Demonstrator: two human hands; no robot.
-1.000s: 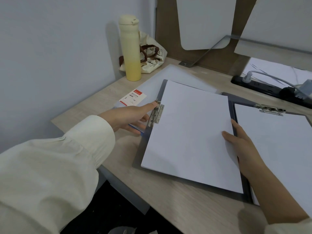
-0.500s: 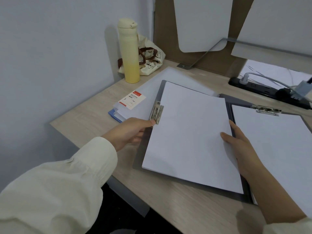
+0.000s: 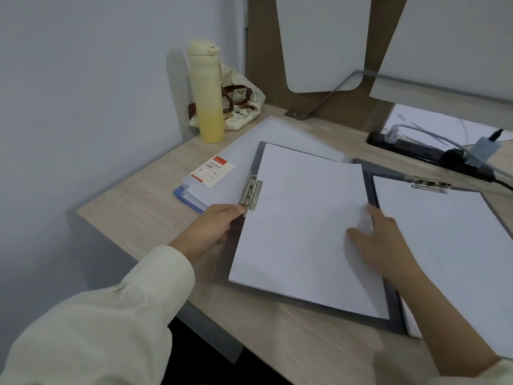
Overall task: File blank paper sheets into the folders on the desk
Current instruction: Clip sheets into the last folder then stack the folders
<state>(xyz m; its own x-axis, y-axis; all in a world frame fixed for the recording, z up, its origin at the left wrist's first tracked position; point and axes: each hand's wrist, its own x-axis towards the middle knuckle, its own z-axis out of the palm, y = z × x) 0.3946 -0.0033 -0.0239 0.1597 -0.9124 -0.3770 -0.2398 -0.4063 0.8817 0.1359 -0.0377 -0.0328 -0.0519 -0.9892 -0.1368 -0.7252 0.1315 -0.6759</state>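
— Where is there room to move?
— The pale wood-grain tabletop shows open wood along its left and near edges. A dark grey plastic folder lies tilted on it, its right edge against a second grey folder.
— And the paper?
— The white blank paper sheets lie stacked in the folder, just inside its border.
— The hands?
— The right hand presses on the stack's right edge, fingers straight and apart. The left hand pinches the folder's left edge, with its thumb at the silver metal clip.
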